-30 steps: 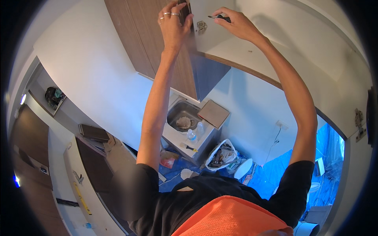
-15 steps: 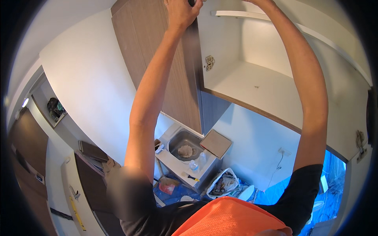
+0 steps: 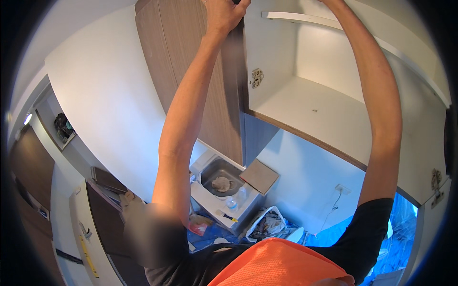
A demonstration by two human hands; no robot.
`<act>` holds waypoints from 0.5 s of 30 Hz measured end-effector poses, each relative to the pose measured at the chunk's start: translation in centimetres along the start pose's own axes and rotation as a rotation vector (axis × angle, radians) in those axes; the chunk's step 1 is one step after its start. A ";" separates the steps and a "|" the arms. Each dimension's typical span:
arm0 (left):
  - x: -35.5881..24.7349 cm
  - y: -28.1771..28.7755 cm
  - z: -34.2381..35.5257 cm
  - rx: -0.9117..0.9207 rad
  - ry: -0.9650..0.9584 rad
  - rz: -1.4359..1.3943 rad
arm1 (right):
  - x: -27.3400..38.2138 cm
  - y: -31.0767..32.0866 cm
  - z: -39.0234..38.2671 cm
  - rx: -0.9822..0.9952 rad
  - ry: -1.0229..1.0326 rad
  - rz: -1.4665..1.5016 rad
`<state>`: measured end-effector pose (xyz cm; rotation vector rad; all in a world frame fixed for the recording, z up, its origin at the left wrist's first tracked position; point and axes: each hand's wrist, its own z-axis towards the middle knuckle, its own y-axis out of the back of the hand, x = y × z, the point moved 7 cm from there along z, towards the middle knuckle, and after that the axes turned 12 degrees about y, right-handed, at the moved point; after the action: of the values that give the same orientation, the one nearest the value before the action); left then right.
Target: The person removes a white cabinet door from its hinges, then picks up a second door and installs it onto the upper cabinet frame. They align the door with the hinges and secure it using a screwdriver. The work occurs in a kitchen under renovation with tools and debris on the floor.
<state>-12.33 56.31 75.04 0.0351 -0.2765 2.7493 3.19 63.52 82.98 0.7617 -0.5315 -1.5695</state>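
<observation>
Both my arms reach up along an open wall cabinet (image 3: 329,105) with a pale interior. My left hand (image 3: 223,13) is at the top edge, beside the wood-grain cabinet door (image 3: 191,43) and the open cabinet's left side. Its thumb and fingers curl around a small dark thing cut off by the frame; I cannot make out its kind. My right forearm (image 3: 377,95) crosses in front of the cabinet, and the hand itself lies beyond the top edge. A metal hinge plate (image 3: 257,77) sits on the cabinet's left inner wall, another (image 3: 436,182) at its lower right.
Below are a sink (image 3: 220,176) with a pale lump in it, a square panel (image 3: 259,176), a clear bottle (image 3: 232,203) and a brush (image 3: 226,216) on the counter. A full white bag (image 3: 266,224) stands on blue floor sheeting. A yellow level (image 3: 88,256) lies at left.
My view has shifted slightly, so the cabinet sits a little further right. My right hand has slipped past the top edge. My left hand keeps its grip at nearly the same place.
</observation>
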 end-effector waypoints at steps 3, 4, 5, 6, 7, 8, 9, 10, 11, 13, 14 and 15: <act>0.1 -0.1 -0.1 -0.009 -0.003 -0.007 | -0.3 0.0 0.1 0.009 -0.016 -0.019; 0.1 -0.1 -0.2 -0.006 -0.001 -0.013 | -0.4 0.0 0.2 0.007 -0.022 -0.020; 0.2 -0.1 -0.2 -0.003 0.001 -0.018 | -0.5 0.0 0.2 0.004 -0.029 -0.020; 0.2 -0.1 -0.2 -0.004 0.003 -0.017 | -0.4 0.1 0.2 0.001 -0.024 -0.019; 0.2 -0.1 -0.3 -0.005 0.004 -0.016 | -0.4 0.1 0.2 -0.001 -0.019 -0.019; 0.2 0.0 -0.3 -0.006 0.005 -0.015 | -0.3 0.1 0.2 -0.004 -0.014 -0.019; 0.2 0.0 -0.3 -0.007 0.005 -0.016 | -0.3 0.1 0.2 -0.001 -0.008 -0.011; 0.2 0.0 -0.2 -0.008 0.005 -0.018 | -0.1 0.1 0.2 0.001 -0.002 -0.004; 0.2 0.0 -0.2 -0.008 0.005 -0.020 | 0.0 0.1 0.2 0.004 0.003 0.004; 0.2 0.0 -0.2 -0.009 0.004 -0.019 | 0.2 0.1 0.3 0.006 -0.003 -0.011; 0.2 0.0 -0.2 -0.010 0.002 -0.019 | 0.3 0.1 0.3 0.006 -0.005 -0.019; 0.2 0.0 -0.2 -0.010 0.002 -0.022 | 0.3 0.1 0.3 0.010 -0.010 -0.023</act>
<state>-12.46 56.44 74.87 0.0325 -0.2881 2.7262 3.07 63.17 83.17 0.7705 -0.5400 -1.5935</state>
